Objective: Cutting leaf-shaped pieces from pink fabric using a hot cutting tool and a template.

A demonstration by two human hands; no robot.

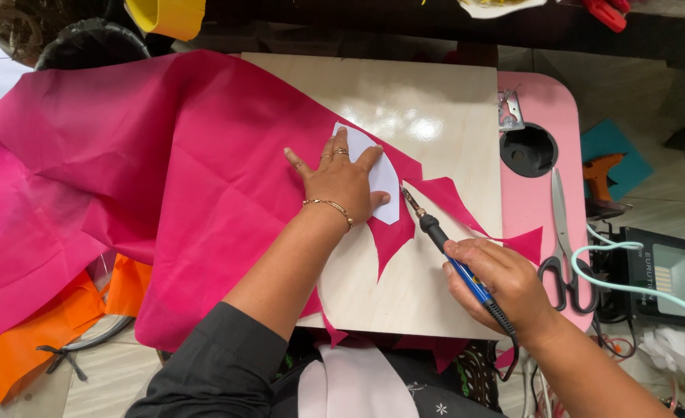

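My left hand (341,179) lies flat, fingers spread, on a white petal-shaped template (383,179) that rests on the edge of a large pink fabric sheet (164,178). My right hand (497,280) grips a blue-handled soldering iron (447,248) like a pen. Its metal tip sits at the template's right edge, on the fabric. The fabric is spread over a pale wooden board (435,116), and jagged cut points of pink fabric trail toward the right.
A pink table (539,108) with a round cup hole (528,149) lies under the board. Scissors (565,248) lie at its right side. An orange glue gun (601,174), a black floodlight (663,279), a pale green cord, orange fabric (33,340) and a yellow container (168,15) surround it.
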